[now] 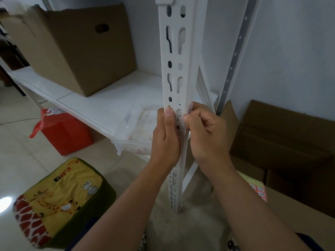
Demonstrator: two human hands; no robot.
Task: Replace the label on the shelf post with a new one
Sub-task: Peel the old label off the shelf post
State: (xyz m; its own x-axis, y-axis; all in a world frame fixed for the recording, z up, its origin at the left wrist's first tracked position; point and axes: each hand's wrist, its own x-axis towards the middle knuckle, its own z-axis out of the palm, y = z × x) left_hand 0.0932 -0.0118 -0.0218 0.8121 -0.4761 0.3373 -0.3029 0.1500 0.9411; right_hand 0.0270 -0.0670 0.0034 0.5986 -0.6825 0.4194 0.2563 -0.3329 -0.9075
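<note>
Our left hand (165,140) grips the white slotted steel shelf post (178,69) while our right hand (204,131) pinches the small red-and-white paper label (190,107) at the post's right edge; light, flimsy, probably tearable, it seems best taken by a lifted corner.

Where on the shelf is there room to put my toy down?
The white shelf is bare between the cardboard box and the clear plastic tray. By the post it is crowded: the tray and both hands, left and right.

Dim, soft light; floor glare (5,203); wide-angle bending at edges.
</note>
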